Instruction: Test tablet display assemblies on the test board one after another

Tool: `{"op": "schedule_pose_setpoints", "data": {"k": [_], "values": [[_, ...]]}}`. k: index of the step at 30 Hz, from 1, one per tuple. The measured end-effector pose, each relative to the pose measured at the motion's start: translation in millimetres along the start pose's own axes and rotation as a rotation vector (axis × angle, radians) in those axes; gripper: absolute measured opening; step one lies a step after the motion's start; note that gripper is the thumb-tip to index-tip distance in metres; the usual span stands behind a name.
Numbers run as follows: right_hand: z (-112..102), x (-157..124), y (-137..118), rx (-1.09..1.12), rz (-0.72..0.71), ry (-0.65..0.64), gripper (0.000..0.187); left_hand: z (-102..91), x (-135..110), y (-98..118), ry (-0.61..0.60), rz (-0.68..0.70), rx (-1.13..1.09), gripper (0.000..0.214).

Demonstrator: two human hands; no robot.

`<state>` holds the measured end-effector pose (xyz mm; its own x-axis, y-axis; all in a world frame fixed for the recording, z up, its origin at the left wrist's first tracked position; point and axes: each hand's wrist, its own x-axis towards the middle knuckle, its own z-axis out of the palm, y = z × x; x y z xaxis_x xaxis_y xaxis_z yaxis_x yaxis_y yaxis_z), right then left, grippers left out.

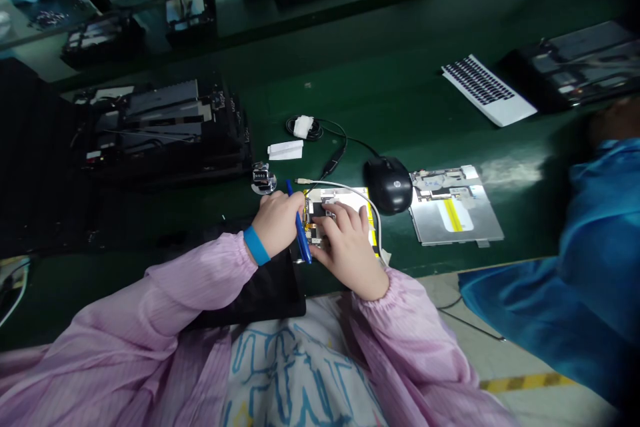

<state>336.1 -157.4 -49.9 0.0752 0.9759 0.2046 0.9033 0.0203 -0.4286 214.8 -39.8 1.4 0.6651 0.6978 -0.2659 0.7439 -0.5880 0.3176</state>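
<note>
My left hand (277, 219), with a blue band at the wrist, is closed around a slim blue pen-like tool (302, 240). The tool slants along the left edge of an opened electronic device (357, 198) with a circuit board and yellow tape strips. On that device rests my right hand (350, 250), its fingers bent and apart and its fingertips touching the board. They cover part of it. A white cable (370, 203) curves over the device and past my right hand. A small shiny metal piece (263, 177) lies just beyond my left hand.
A black mouse (390, 185) stands right of the device, beside another opened silver panel (435, 220). Stacked dark units (165, 127) fill the left. Beyond are a coiled cable (305, 127) and a keyboard sheet (487, 89). A person's blue sleeve (605, 227) is at right.
</note>
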Motion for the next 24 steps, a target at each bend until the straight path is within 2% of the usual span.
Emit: {"op": "schedule_pose_setpoints", "data": {"k": [11,24], "values": [[0.6,-0.3,0.7,0.000,-0.002,0.002,0.036,1.8,-3.1,3.4,0.007,0.025,0.080,0.013],[-0.3,-0.2,0.3,0.000,0.000,0.005,0.037,3.2,-0.4,-1.7,0.035,0.005,-0.036,0.015]]}}
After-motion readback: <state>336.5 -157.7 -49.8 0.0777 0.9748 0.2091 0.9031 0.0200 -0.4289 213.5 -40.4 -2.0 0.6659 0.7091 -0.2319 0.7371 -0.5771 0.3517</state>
